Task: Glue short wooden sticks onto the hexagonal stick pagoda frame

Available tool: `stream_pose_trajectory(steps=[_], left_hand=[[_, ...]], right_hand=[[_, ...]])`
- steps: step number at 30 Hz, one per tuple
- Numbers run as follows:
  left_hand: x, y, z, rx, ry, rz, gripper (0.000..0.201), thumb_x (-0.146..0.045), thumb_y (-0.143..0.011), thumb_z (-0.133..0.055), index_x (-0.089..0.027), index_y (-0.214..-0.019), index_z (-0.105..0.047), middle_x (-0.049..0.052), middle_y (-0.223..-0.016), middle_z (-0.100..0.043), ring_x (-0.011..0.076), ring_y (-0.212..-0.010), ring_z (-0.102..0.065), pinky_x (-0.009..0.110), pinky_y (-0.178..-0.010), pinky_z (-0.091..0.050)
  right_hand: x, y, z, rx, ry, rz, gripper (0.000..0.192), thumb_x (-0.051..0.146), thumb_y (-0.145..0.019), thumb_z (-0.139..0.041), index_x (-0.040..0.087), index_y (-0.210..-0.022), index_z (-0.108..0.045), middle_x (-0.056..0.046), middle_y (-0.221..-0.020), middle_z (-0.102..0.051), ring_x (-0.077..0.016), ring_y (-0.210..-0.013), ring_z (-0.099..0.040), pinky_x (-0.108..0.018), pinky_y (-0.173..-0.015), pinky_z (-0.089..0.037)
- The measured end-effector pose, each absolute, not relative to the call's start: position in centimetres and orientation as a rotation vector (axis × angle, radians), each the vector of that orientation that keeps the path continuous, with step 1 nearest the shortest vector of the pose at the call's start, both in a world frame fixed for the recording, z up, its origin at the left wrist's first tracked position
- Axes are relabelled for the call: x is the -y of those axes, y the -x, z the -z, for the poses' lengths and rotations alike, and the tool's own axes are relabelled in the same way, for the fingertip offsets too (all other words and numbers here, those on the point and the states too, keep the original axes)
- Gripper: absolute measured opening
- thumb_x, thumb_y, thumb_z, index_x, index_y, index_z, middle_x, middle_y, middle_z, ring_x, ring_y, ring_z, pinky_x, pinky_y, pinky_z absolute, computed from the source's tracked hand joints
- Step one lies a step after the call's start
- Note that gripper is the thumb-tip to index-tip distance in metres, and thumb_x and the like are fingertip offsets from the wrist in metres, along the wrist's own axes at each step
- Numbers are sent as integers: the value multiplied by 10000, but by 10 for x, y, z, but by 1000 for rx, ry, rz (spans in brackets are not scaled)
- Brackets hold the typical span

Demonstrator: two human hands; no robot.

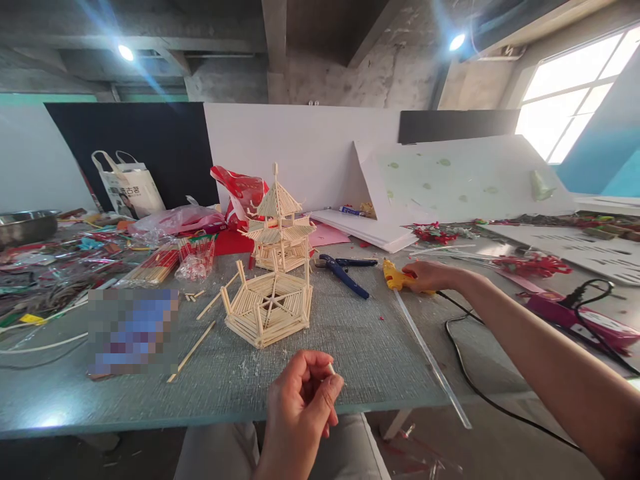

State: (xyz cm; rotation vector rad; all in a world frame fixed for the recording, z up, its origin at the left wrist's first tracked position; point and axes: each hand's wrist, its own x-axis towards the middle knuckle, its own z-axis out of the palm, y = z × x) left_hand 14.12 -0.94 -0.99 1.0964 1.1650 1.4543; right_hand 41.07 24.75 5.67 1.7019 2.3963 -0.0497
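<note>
The left hand (306, 403), pinched on a small pale piece (331, 368), is nearer the hexagonal stick base (280, 318), ahead and slightly leftward on the tabletop (365, 360), than the right hand (430, 275), clamped around the yellow glue gun (393, 275).

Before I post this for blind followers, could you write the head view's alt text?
A person's right hand holds a yellow glue gun at a cluttered table, while the left hand pinches a small pale piece. Beyond the left hand sits a hexagonal stick base, a tiered stick pagoda behind it.
</note>
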Motion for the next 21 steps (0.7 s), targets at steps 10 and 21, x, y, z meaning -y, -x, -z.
stream_pose_trajectory(steps=[10,21], left_hand=[[9,-142,12,-1168,-1171,-1426,233,-374,-748,-599,-177,-863,-551,-22,-697,-574,43,-425,-471,148,-353,-352],[15,-143,12,-1302,-1536,-1339,146,-301,-799,-543,-194,-892,-574,18,-748,-640,111,-567,-545,235,-559,-453]], right_hand=[[-248,-404,-57,-2249,-1701,0,271,326,-870,-503,144,-1066,-548,-61,-1049,-569,-172,-891,-568,-361,-766,-482],[-245,-401,-55,-2247,-1717,33,290,322,-868,-508,139,-1091,-536,-68,-1075,-559,-183,-916,-564,-376,-779,-480]])
